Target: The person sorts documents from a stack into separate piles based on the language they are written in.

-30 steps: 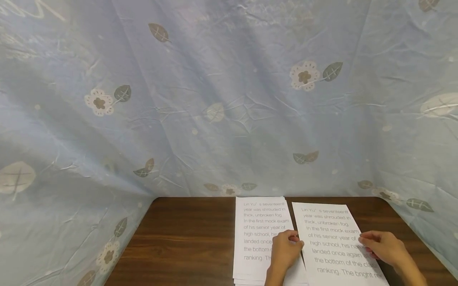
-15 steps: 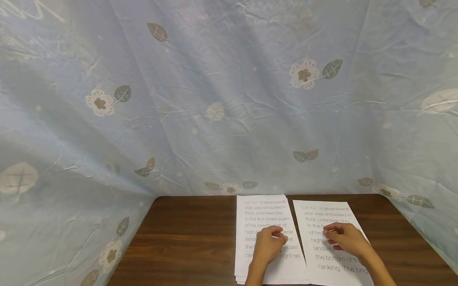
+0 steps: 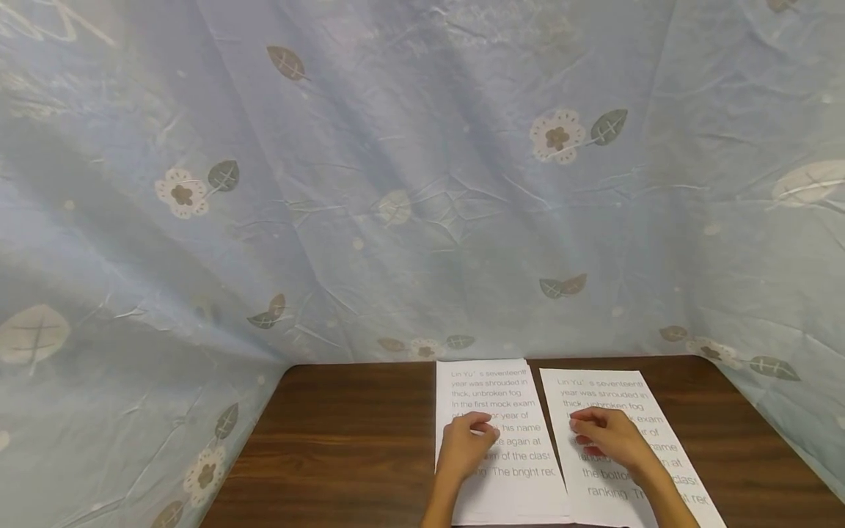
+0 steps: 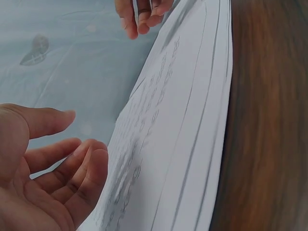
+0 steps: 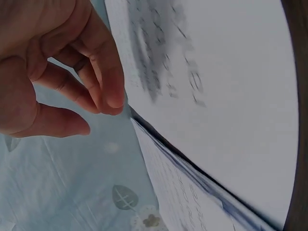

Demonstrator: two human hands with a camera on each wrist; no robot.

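Note:
A stack of white printed paper point(image 3: 508, 495) lies on the table, its lower sheets showing as layered edges in the left wrist view. Over it hovers my left hand point(image 3: 465, 447), fingers loosely bent and nothing between them. To the right of the stack lies a printed sheet point(image 3: 667, 462) with the same large text, slightly turned; whether others lie under it I cannot tell. My right hand point(image 3: 614, 440) hangs above that sheet, thumb and fingers apart in the right wrist view, holding nothing. A narrow dark gap parts the sheet from the stack.
The dark brown wooden table point(image 3: 343, 440) extends to the left of the stack, with a strip of it at the right. Behind and at both sides hangs a pale blue curtain point(image 3: 422, 279) with leaf and flower prints, meeting the table's far edge.
The right sheet, with a hand at each side edge a second ago, now lies untouched. Both hands have moved left, the left one from the sheet's edge to above the stack.

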